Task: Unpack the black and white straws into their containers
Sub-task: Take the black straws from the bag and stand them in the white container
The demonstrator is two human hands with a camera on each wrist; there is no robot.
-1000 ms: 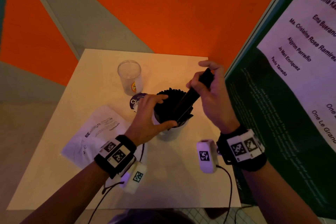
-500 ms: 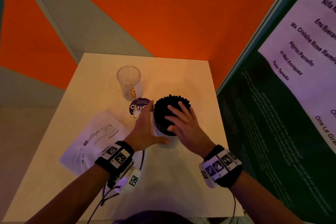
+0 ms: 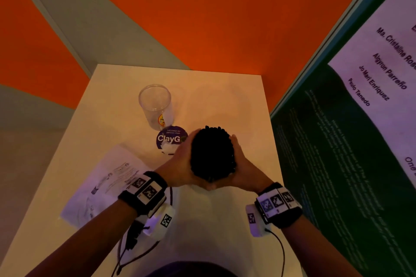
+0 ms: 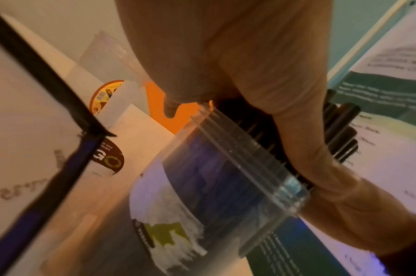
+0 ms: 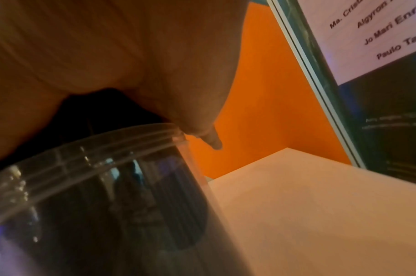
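A dense bundle of black straws stands upright in a clear plastic container near the middle of the white table. My left hand cups the bundle's left side and my right hand cups its right side. The heels of both palms meet at the near side. In the right wrist view the straws rise above the container's rim under my palm. An empty clear cup stands behind and to the left. No white straws are in view.
A round purple "ClayGo" sticker lies between the empty cup and the straws. A crumpled white paper wrapper lies at the near left. A dark green poster board stands along the table's right edge, with an orange wall behind.
My right hand lowered a bunch of black straws into the container, then laid its fingers on the tops. Now both hands have closed around the sides of the bundle.
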